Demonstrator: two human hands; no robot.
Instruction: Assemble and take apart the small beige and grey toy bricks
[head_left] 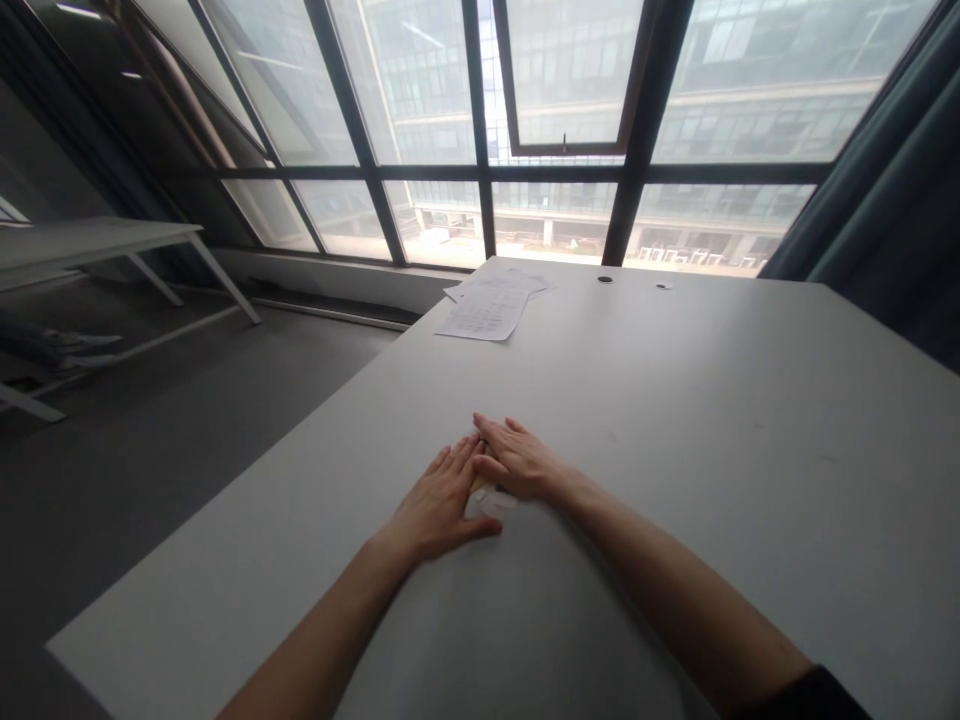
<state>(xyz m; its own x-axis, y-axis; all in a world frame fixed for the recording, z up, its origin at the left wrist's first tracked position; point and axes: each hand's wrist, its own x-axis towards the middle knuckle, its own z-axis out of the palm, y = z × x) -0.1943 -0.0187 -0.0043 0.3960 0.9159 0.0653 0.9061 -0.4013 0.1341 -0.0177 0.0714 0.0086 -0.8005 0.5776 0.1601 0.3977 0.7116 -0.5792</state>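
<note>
A: Where is the small item [496, 502] in relation to your hands?

B: It lies on the desk [712, 400], in the narrow gap between them. Most of what shows is whitish, and a yellowish bit [478, 483] peeks out by your right thumb. Your fingers hide the rest, so its full shape and long axis are unclear.

A: Which of your hands is nearer to it?

B: Neither by a clear margin. Your right hand [519, 466] borders it on the far side and seems to cover part of it. Your left hand [441, 502] flanks it on the left, with the thumb reaching across just beside its near edge.

A: Are you gripping anything?

B: Both your hands look flat and unclenched, fingers stretched forward, their tips meeting beyond the item. No grasp shows, though you can't tell from here how firmly your fingers press on what is beneath them.

A: And around them?

B: Printed sheets [484, 312] overlap well ahead of your hands, towards the windows [559, 75], near the desk's left edge.
</note>
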